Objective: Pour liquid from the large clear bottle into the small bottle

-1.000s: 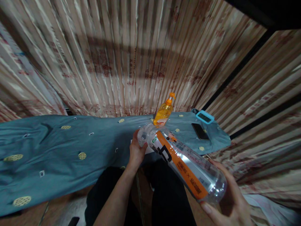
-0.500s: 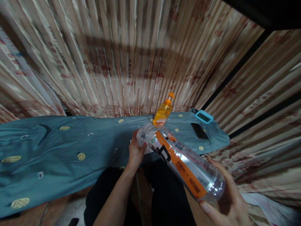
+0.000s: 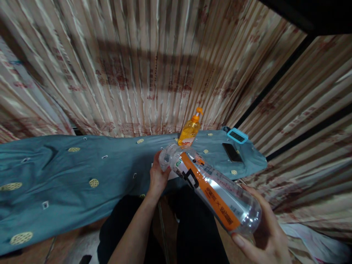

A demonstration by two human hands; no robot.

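Clear bottle (image 3: 211, 187) held tilted at frame centre: right hand (image 3: 264, 234) cups its base, left hand (image 3: 158, 176) closed around the cap end. Likely uncapping; next needs a firm twist.

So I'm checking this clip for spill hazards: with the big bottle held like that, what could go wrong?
The clear bottle lies tilted, its base in the right hand and its neck at the left hand. Any liquid inside could spill on the blue cloth if the neck is open. The phone and orange pump bottle sit close by and could be splashed or knocked.
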